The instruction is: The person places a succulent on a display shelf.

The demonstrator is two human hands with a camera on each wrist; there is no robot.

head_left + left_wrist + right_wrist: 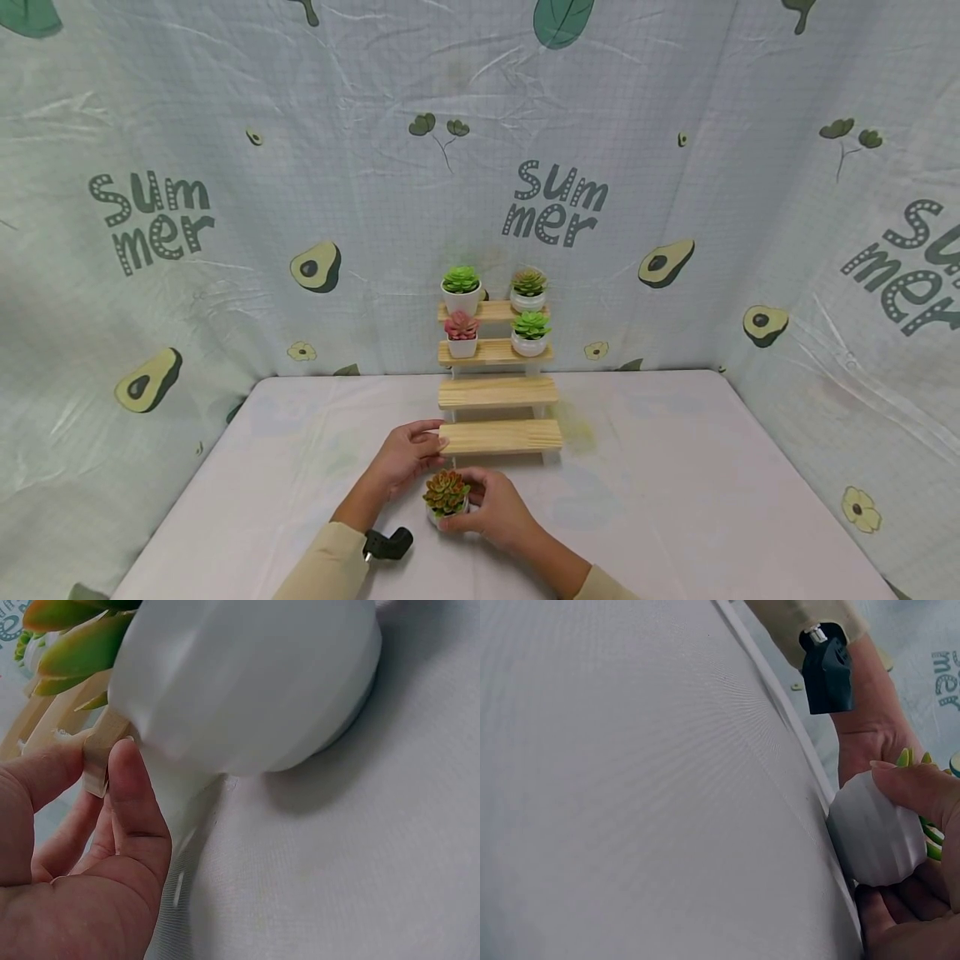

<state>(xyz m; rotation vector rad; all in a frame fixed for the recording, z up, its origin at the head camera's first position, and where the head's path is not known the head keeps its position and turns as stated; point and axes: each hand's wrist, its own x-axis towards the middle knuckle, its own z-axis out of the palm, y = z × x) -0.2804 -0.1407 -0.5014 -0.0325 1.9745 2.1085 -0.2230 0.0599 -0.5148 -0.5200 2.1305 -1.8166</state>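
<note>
My right hand (497,507) grips the white ribbed pot (877,829) of a succulent with orange-green leaves (446,492), low at the table in front of a stepped wooden shelf (500,436). Thumb and fingers lie on opposite sides of this pot. With thumb and fingers, my left hand (407,457) pinches the left end of the lowest wooden step (101,754). In the left wrist view the pot (255,682) looms large beside that hand and hides part of the shelf.
On the top step stand a green succulent (461,287) and a reddish-green one (528,287). One step down are a pink succulent (462,333) and a green one (531,333). A printed curtain (375,192) hangs behind the white table (660,483). A black camera mount (390,544) juts from my left wrist.
</note>
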